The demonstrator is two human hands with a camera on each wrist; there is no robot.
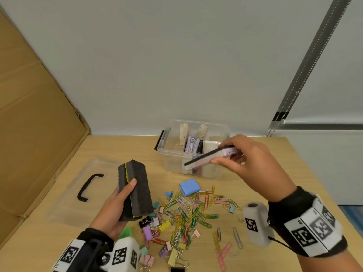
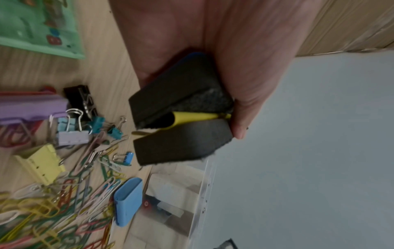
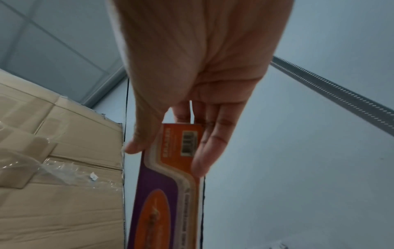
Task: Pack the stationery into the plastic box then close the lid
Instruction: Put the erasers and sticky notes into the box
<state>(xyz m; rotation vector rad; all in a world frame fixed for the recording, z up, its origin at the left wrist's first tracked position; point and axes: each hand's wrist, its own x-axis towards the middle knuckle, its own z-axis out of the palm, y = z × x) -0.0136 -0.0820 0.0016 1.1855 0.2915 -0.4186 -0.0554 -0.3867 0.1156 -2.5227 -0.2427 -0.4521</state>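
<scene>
The clear plastic box (image 1: 174, 154) stands open at the table's back, with markers (image 1: 191, 144) and a white eraser (image 1: 211, 145) inside. My right hand (image 1: 241, 160) pinches a flat whiteboard eraser (image 1: 204, 159) with a black felt side and an orange-purple label (image 3: 170, 185), held slanted over the box's front. My left hand (image 1: 119, 201) grips a stack of dark foam erasers with a yellow layer (image 1: 135, 191) (image 2: 181, 107), lifted above the table left of the box. The clear lid with its black handle (image 1: 89, 186) lies flat at the left.
A heap of coloured paper clips (image 1: 188, 211) and binder clips (image 1: 165, 225) covers the table's front middle, with a blue eraser (image 1: 189, 186) at its far edge. Brown cardboard (image 1: 29, 124) leans along the left. A wall stands right behind the box.
</scene>
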